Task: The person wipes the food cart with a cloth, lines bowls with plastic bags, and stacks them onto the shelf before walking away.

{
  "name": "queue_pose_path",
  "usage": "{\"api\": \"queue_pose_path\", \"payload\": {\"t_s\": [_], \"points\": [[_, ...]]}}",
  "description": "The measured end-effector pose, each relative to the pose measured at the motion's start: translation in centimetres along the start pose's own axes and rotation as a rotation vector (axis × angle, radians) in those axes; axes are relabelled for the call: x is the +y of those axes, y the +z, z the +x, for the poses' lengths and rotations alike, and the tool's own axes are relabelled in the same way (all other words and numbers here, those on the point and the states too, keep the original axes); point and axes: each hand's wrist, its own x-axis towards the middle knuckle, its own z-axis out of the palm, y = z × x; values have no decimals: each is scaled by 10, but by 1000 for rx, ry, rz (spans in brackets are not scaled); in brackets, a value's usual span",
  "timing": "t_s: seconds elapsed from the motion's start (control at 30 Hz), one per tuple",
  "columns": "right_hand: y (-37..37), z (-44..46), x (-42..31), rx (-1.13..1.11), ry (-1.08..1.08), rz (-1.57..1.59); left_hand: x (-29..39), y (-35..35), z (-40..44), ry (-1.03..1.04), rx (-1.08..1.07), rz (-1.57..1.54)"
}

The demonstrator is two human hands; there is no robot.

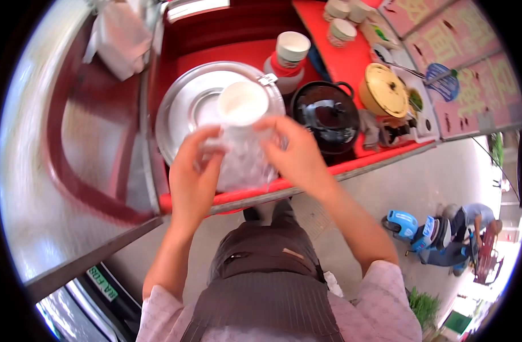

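A clear plastic bag (244,157) hangs between my two hands at the near edge of the red cart. My left hand (197,165) has its fingers curled at the bag's left side. At the right side, my right hand (289,145) is bent with thumb and fingertips close to the bag's top. Just beyond the bag, a white paper cup (243,103) stands on the round metal lid (175,108). Motion blur hides exactly how the fingertips meet the plastic.
Stacked paper cups (292,45) stand behind the lid. Right of them are a black lidded pot (327,117) and a yellow lidded pot (383,90). A white bag (118,40) hangs at upper left. A person (472,219) is by blue scooters (423,231) on the pavement.
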Motion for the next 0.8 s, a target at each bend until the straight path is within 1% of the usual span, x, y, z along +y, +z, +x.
{"api": "queue_pose_path", "payload": {"t_s": [0.03, 0.07, 0.13, 0.17, 0.23, 0.27, 0.33, 0.37, 0.4, 0.47, 0.5, 0.53, 0.57, 0.6, 0.63, 0.67, 0.7, 0.73, 0.77, 0.8], "points": [[3, 19, 1, -23, -5, 1, 0, -3, 14, 38, 20, 22], [10, 37, -3, -40, -5, -5, -2, -13, 27, 29, 28, 33], [12, 71, 5, -15, -95, 15, -12, -11, 54, 121, 65, -17], [13, 86, 8, -14, -95, 26, -17, -9, 69, 120, 65, -6], [10, 113, 14, -75, -13, -2, -31, -4, 95, 212, 34, -134], [9, 126, 27, -78, -13, 0, -36, -4, 104, 211, 37, -132], [7, 144, 61, -31, -310, -355, -48, -2, 118, 236, -5, 67], [4, 146, 63, -84, -285, -426, -55, -3, 124, 300, -24, 208], [3, 146, 66, -85, -282, -425, -62, -6, 127, 297, -26, 208], [1, 146, 69, -183, -206, -473, -73, -10, 131, 213, -74, 459], [-1, 146, 70, -182, -199, -472, -76, -11, 132, 165, -126, 478], [-4, 147, 70, -244, -140, -530, -79, -9, 133, 163, -133, 478], [-5, 147, 70, -307, -80, -586, -81, -8, 134, 55, -220, 471], [-6, 145, 78, -307, -73, -582, -84, -6, 135, -53, -305, 464], [-6, 144, 90, -332, -60, -568, -107, -3, 139, 14, -331, 438], [-7, 143, 97, -357, -49, -554, -104, 0, 138, 13, -331, 438], [-7, 140, 83, -357, -48, -554, -97, 7, 137, -167, -407, 402], [-7, 134, 68, -414, 203, -542, -94, 11, 136, -349, -482, 362], [-7, 128, 58, -468, 454, -525, -127, 18, 137, -203, -470, 262], [-7, 123, 64, -467, 457, -524, -132, 22, 136, -204, -473, 261]]}}
